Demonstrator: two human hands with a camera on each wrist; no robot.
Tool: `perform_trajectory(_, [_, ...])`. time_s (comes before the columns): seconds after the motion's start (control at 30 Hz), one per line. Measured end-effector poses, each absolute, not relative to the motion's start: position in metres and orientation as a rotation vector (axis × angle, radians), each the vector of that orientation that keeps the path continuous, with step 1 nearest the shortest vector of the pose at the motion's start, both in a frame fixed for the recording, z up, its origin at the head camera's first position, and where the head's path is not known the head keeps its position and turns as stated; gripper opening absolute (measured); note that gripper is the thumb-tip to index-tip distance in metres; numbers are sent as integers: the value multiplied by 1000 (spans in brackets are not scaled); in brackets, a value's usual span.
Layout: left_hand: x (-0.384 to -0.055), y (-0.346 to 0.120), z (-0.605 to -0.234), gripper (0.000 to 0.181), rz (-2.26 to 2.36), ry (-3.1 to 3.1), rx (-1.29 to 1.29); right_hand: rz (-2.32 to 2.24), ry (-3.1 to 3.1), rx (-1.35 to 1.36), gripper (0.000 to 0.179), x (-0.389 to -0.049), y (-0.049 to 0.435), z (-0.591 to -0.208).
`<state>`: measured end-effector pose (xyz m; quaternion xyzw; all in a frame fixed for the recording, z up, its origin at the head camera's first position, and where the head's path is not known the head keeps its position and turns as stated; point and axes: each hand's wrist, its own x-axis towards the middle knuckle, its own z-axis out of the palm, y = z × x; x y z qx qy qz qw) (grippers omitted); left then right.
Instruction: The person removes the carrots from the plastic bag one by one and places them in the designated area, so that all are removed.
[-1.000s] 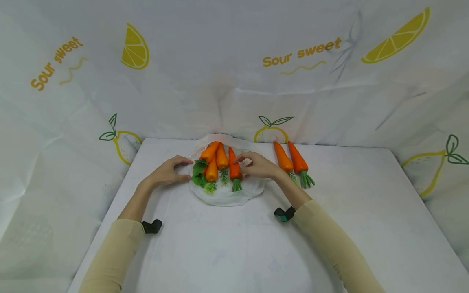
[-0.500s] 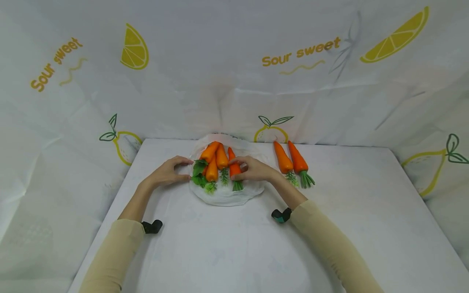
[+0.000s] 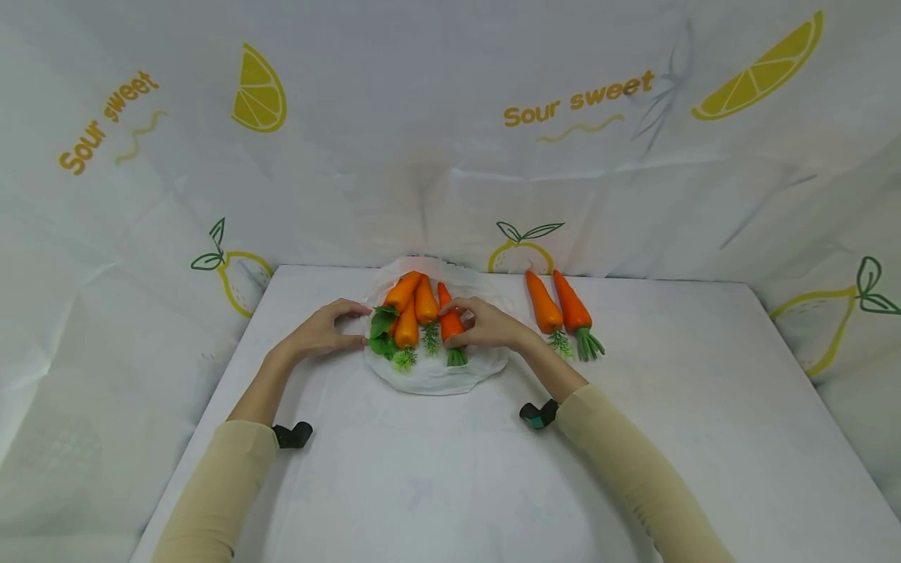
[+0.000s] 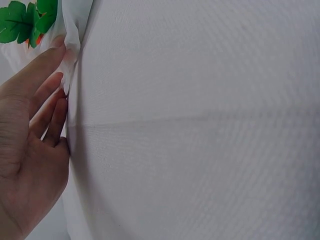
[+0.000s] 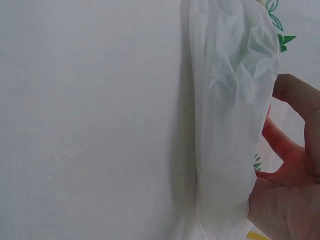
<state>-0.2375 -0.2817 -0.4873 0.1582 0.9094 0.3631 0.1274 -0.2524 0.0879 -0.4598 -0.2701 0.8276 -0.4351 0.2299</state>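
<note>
A thin white plastic bag lies spread at the back of the table with several orange carrots on it. Green leaves stick out at its left side. My left hand holds the bag's left edge; in the left wrist view, thumb and fingertips meet the gathered plastic. With thumb and fingers over a red-orange carrot, my right hand grips it at the bag's right side. In the right wrist view the plastic hides that carrot and the fingertips.
Two more carrots, one orange and one redder, lie on the table right of the bag, close to the right forearm. A white printed cloth hangs behind the white tabletop.
My right hand has shifted a little left and now covers more of the red-orange carrot, which has turned slightly. My left hand stays at the bag's edge.
</note>
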Motion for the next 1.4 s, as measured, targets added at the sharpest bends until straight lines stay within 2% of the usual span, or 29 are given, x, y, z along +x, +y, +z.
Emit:
perform_trajectory(0.47, [-237, -284, -487, 58, 1068, 2648, 472, -1322, 2213, -673, 54, -247, 96, -442])
perform_trajectory(1.13, [-238, -284, -488, 58, 1086, 2659, 485, -1679, 2195, -905, 59, -235, 94, -415])
perform_trajectory(1.4, [-237, -284, -488, 59, 1088, 2650, 478, -1747, 2202, -802, 61, -234, 117, -401])
